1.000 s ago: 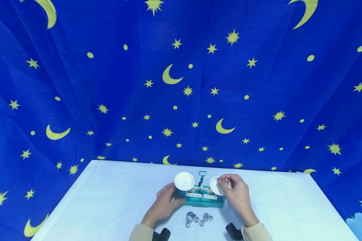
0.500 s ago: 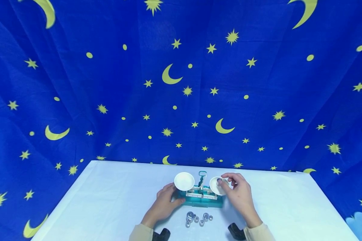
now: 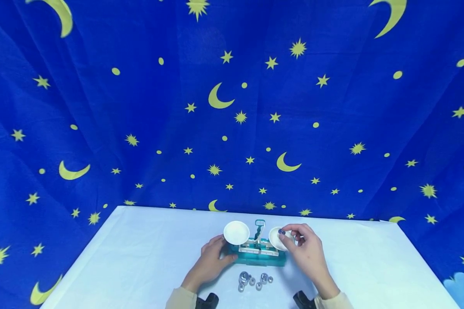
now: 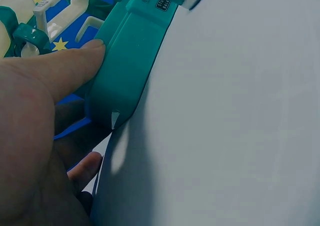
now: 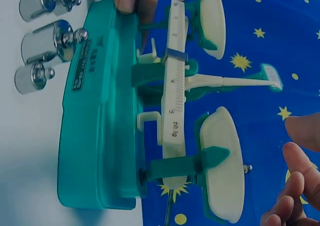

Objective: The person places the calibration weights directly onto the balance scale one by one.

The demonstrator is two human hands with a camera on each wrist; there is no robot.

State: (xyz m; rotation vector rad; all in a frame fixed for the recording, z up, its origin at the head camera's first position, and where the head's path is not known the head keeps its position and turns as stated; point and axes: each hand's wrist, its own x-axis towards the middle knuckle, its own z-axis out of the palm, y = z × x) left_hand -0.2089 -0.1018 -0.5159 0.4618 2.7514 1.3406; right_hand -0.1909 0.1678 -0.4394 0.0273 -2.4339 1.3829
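A green two-pan balance scale [image 3: 258, 259] stands on the table. My left hand [image 3: 212, 258] grips its left end; in the left wrist view the thumb [image 4: 80, 65] lies on the green base and the other fingers reach behind it. My right hand [image 3: 306, 249] is over the right pan [image 3: 277, 244], thumb and forefinger close to a small metal weight [image 3: 282, 231]. In the right wrist view that weight's knob [image 5: 247, 169] shows above the pan's rim, apart from the fingers [image 5: 295, 158], which are loosely bent with nothing between them. The left pan [image 3: 236, 232] holds nothing visible.
Several shiny metal weights [image 3: 244, 277] of different sizes stand in front of the scale, between my forearms. White cloth covers the table [image 3: 147, 244]. A blue curtain [image 3: 170, 128] with yellow stars and moons hangs behind it.
My right hand has shifted slightly about the right pan, its wrist moving a little right and nearer me. My left hand and the scale have stayed put.
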